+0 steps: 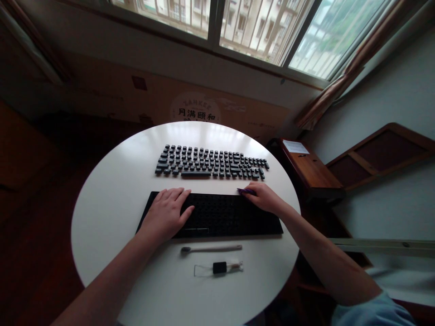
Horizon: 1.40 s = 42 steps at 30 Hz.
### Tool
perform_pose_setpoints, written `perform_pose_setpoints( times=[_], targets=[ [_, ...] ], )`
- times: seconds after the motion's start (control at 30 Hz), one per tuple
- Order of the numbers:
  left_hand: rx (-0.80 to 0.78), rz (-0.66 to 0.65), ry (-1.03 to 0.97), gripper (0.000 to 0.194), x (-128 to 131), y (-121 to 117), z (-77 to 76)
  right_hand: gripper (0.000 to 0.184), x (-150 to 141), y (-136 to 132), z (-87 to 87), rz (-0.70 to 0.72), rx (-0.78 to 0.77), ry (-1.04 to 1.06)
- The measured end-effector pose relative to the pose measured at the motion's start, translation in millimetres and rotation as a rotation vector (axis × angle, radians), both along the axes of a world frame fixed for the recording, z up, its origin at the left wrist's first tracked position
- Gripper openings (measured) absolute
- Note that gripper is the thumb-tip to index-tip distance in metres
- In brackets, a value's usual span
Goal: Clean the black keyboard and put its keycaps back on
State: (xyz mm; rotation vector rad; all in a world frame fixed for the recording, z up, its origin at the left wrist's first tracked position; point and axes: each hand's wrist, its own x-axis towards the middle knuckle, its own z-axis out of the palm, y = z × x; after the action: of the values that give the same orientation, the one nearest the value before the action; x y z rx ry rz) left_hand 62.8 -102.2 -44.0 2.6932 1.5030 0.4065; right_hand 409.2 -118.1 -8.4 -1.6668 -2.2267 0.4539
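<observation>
A black keyboard base [217,213] with its keycaps off lies across the middle of the table. My left hand [166,209] rests flat on its left end, fingers spread and thumb pointing right. At the far edge of the base, toward the right, my right hand [262,195] is closed on a small purple cloth [246,191]; most of the cloth is hidden by the fingers. Beyond the base, many loose black keycaps [207,162] are laid out in rows in keyboard order. Nearer to me lie a toothbrush-like brush [214,248] and a wire keycap puller [219,268] with a black grip.
The round white table [102,199] carries everything. Behind it, a large printed cardboard box [152,97] leans below the window [254,27]. On the right stands a small wooden cabinet [314,170] with a paper [295,147] on top.
</observation>
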Motion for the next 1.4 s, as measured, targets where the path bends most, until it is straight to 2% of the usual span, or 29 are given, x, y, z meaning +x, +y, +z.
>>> perform_pose_setpoints(
  times=[0.13, 0.37, 0.63, 1.0, 1.2, 1.3, 1.4],
  targets=[
    [-0.009, 0.011, 0.008, 0.055, 0, 0, -0.2, 0.020, -13, 8, -5.2, 0.104, -0.041, -0.062],
    [-0.023, 0.019, 0.012, 0.055, 0, -1, -0.1, 0.016, -14, 2, 4.5, 0.120, -0.031, -0.182],
    [-0.013, 0.012, -0.018, 0.054, 0, -1, -1.4, 0.022, -12, 0, 2.9, 0.052, -0.047, -0.214],
    [-0.009, 0.011, -0.029, 0.053, 0, -2, -1.4, 0.025, -16, -3, 9.7, -0.047, -0.035, -0.337],
    [-0.004, 0.011, -0.016, 0.052, 0, -3, -1.2, 0.019, -13, -13, 15.9, -0.091, 0.018, -0.328],
    [0.001, 0.009, -0.017, 0.052, -1, -3, -0.9, 0.025, -5, -24, 25.6, -0.224, 0.126, -0.186],
    [0.006, 0.002, -0.018, 0.053, -1, -3, -1.6, 0.032, 8, -49, 37.4, -0.444, 0.278, 0.186]
  ],
)
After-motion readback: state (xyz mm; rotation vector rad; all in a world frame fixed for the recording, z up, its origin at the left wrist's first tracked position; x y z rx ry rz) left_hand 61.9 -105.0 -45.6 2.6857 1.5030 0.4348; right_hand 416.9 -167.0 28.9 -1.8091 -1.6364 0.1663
